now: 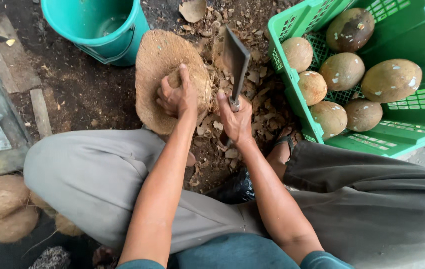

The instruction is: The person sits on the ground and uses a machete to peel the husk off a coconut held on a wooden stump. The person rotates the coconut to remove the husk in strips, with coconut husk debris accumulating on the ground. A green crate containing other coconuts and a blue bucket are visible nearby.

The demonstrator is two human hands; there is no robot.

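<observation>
Coconut [175, 78], small and brown, sits on a fibrous husk slab [155, 55] on the dirt ground between the knees; left hand [176, 95] is clamped over it, fingers curled; right hand [236, 119] is closed round the handle of a cleaver [235, 62], blade raised just beside it. Shell trimming appears in hand; the next cut calls for a blade path clear of the left fingers; peeled coconuts fill the green crate [292, 94].

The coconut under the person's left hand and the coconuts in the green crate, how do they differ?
The coconut under the left hand is rough, fibrous and pale tan; the coconuts in the green crate are smooth, brown-green with white nicks. The held one lies on the chip-strewn ground beside the cleaver in the right hand; the others lie piled in the crate, untouched. All are rounded.
</observation>
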